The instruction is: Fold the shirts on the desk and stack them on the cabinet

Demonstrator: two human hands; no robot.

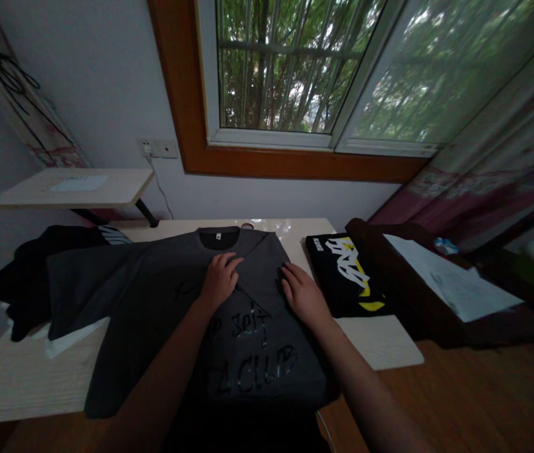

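Observation:
A dark grey T-shirt (153, 296) with glossy black lettering lies front up on the table, its neckline toward the window. One sleeve stretches out to the left, while the right side is folded inward over the chest. My left hand (220, 278) rests on the chest just below the collar, fingers extended over the folded part. On the folded right edge lies my right hand (305, 297), fingers stretched out and pointing up and left. Neither hand visibly grips the cloth. The shirt's lower hem is hard to make out in the dark.
A folded black shirt with a white and yellow print (347, 274) lies to the right on the pale table (375, 343). Dark clothes (31, 277) are heaped at the left, below a small raised shelf (73, 189). Farther right, papers (451, 277) rest on a dark brown surface.

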